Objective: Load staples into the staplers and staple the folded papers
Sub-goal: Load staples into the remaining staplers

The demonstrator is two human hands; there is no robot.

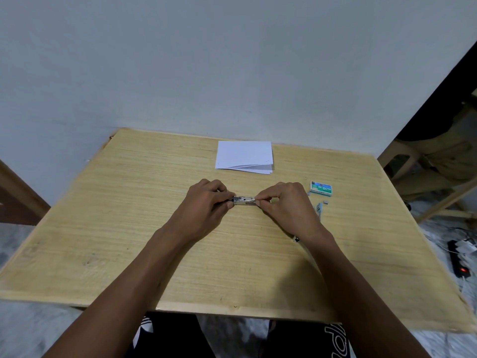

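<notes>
A small metal stapler (244,200) lies between my hands at the middle of the wooden table (129,228). My left hand (206,202) grips its left end with curled fingers. My right hand (286,205) pinches its right end between thumb and fingertips. A stack of folded white papers (244,156) lies at the table's far edge. A green and blue staple box (320,188) sits to the right of my right hand. A second stapler (319,209), light blue, is mostly hidden behind my right hand, with a small staple strip (326,202) beside it.
A grey wall stands right behind the table. A wooden chair frame (438,177) is at the far right. A black power strip (458,262) with a red light and cables lies on the floor to the right. My knees are under the near table edge.
</notes>
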